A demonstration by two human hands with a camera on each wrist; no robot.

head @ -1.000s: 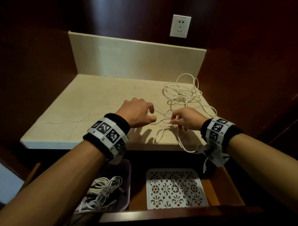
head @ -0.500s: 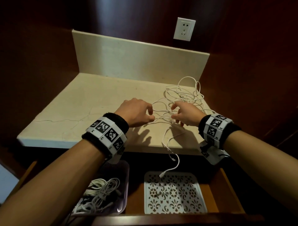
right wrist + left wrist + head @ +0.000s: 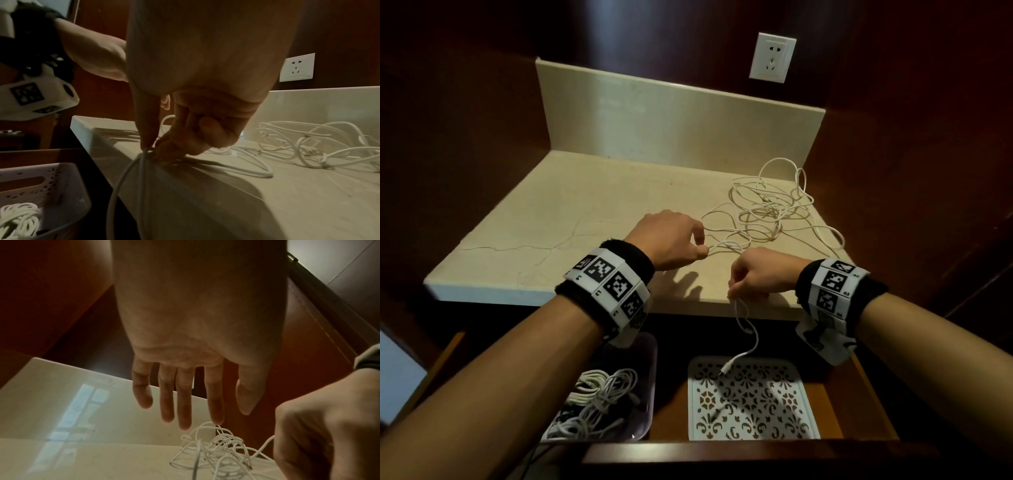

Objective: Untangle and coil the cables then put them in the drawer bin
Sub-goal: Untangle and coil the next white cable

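Some coiled cables (image 3: 599, 401) are lying in the drawer bin (image 3: 652, 370); the tangle (image 3: 770, 209) is still sprawling by the tabletop's (image 3: 585, 212) right edge. Right hand (image 3: 760, 274) is pinching a strand (image 3: 748, 329) at the front edge, left hand (image 3: 671, 240) is touching the tangle with loose fingers (image 3: 214, 402).

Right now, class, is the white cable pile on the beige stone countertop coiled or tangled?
Tangled: the white cable pile sprawls in loose, crossing loops across the beige stone countertop.

Tangled white cables (image 3: 770, 212) on counter (image 3: 551, 222), one end dangling, coiled cables (image 3: 599, 401) in drawer bin (image 3: 653, 363)
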